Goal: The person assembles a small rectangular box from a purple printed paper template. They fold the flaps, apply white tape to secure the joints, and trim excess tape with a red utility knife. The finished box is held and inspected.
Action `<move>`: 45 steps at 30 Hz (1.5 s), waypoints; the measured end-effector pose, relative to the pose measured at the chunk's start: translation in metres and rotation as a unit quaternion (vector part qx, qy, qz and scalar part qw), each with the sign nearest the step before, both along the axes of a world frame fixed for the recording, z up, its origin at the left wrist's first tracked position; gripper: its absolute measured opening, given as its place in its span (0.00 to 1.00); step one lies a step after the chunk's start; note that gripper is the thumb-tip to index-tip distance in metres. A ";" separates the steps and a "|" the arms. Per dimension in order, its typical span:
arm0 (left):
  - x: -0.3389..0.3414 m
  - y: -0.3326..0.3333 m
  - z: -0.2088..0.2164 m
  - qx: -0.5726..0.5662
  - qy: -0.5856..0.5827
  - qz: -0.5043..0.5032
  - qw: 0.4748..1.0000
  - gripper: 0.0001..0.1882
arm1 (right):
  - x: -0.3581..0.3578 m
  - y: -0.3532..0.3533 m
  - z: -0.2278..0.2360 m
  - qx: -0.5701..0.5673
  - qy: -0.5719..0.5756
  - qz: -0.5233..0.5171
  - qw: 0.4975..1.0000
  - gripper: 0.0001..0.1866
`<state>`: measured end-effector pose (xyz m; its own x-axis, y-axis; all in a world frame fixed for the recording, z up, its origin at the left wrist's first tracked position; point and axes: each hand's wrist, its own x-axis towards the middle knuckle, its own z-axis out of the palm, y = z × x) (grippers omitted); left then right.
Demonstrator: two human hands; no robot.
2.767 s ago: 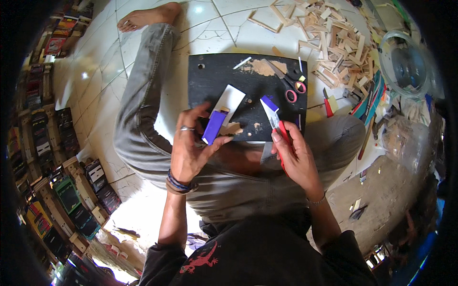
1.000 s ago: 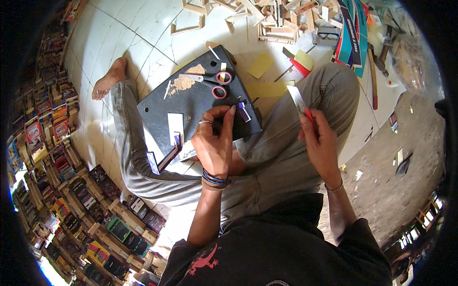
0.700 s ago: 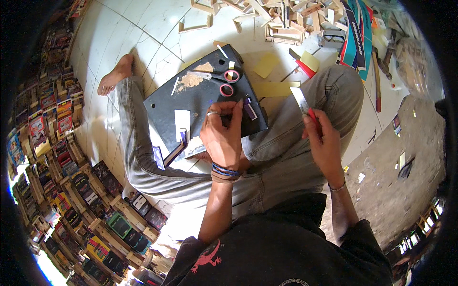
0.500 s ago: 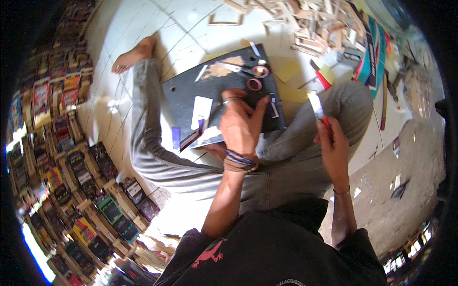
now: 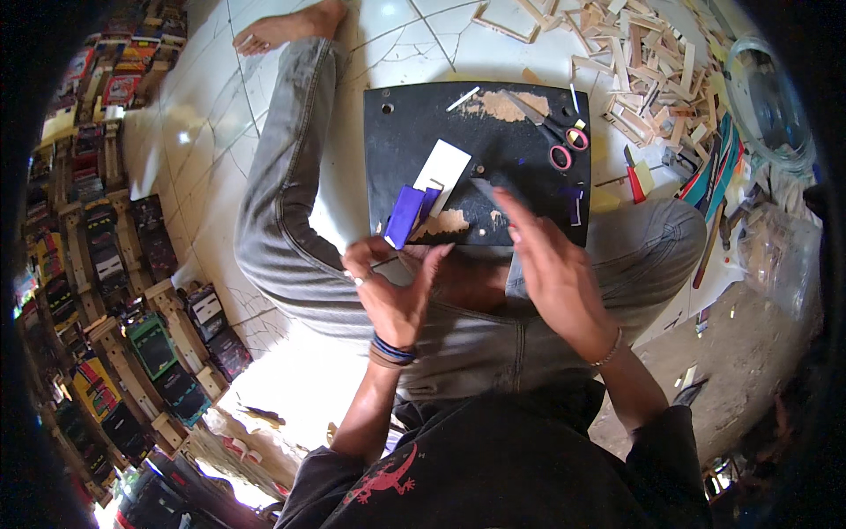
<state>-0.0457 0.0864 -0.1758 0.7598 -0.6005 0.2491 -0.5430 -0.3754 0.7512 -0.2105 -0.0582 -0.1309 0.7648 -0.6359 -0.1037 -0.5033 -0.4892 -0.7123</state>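
My left hand (image 5: pixel 388 291) is at the near edge of a worn black board (image 5: pixel 414 115), thumb and fingers apart with nothing visible between them. My right hand (image 5: pixel 560 273) hovers over the board's near right part, fingers long and slightly blurred. From its fingertips a thin grey knife blade (image 5: pixel 482 187) points left; the palm hides the handle. On the board in front of my left hand lie a purple strip (image 5: pixel 404 216) and a white card piece (image 5: pixel 445 166), overlapping. Scissors with pink-lined black handles (image 5: pixel 555 137) rest at the far right of the board.
Past the board, wooden frame pieces (image 5: pixel 648 66) are heaped at the far right. A red-handled tool (image 5: pixel 634 180) and a hammer (image 5: pixel 727 225) lie right of the board. Rows of boxed goods (image 5: pixel 106 344) line the left side. My bent legs flank the board.
My left hand has drawn back from the board's middle to its near edge and spread. My right hand, with the knife, has moved left over the board. The board looks straighter in view.
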 end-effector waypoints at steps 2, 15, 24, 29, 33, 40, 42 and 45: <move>0.020 -0.001 0.000 0.100 -0.096 -0.033 0.990 0.39 | 0.011 0.004 -0.002 -0.011 0.067 0.030 0.997 0.35; 0.049 -0.028 0.001 0.146 -0.065 -0.163 0.973 0.24 | 0.021 0.002 -0.007 -0.048 0.118 0.056 0.990 0.40; 0.055 -0.031 -0.001 0.155 -0.080 -0.178 0.969 0.19 | 0.024 -0.002 -0.003 -0.046 0.127 0.068 0.989 0.40; 0.060 -0.032 0.000 0.138 -0.093 -0.197 0.966 0.20 | 0.026 -0.005 -0.005 -0.061 0.121 0.067 0.988 0.42; 0.069 -0.034 0.005 0.167 -0.129 -0.219 0.953 0.22 | 0.029 -0.006 -0.006 -0.101 0.130 0.076 0.983 0.43; 0.079 -0.038 0.010 0.144 -0.126 -0.253 0.948 0.21 | 0.030 -0.009 -0.007 -0.103 0.134 0.091 0.981 0.43; 0.080 -0.038 0.011 0.142 -0.130 -0.260 0.946 0.22 | 0.031 -0.009 -0.007 -0.102 0.139 0.097 0.980 0.43; 0.083 -0.038 0.009 0.139 -0.138 -0.268 0.943 0.22 | 0.031 -0.010 -0.008 -0.108 0.132 0.102 0.980 0.44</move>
<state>0.0373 0.0482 -0.1664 0.2566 -0.9515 0.1698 -0.8715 -0.1519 0.4663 -0.1795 -0.0685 -0.1385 0.8433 -0.5010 -0.1947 -0.5317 -0.7245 -0.4386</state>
